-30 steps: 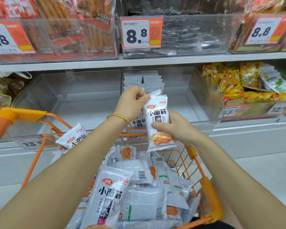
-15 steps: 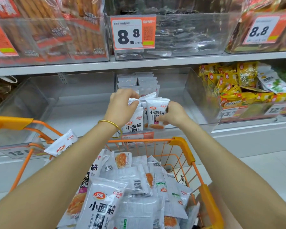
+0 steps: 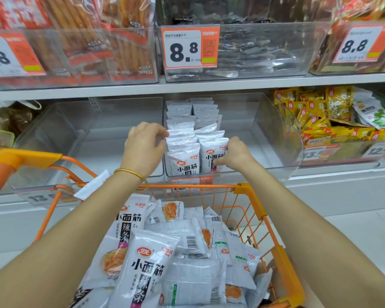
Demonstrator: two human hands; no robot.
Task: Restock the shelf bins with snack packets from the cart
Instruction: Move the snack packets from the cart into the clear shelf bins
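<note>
One more packet point(image 3: 212, 158) has reached the bin point(image 3: 276, 130); my right hand point(image 3: 237, 154) pinches it, my left hand point(image 3: 142, 146) grips the neighbouring row point(image 3: 183, 157); the cart point(image 3: 198, 186) remains loaded.

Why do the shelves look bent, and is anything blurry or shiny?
Head view: the wide lens bows the shelf edge and stretches the forearms; the clear bin wall catches soft glare; the left price tag is smeared, yet the cart packets read sharply; lighting is even, shadows faint.
</note>
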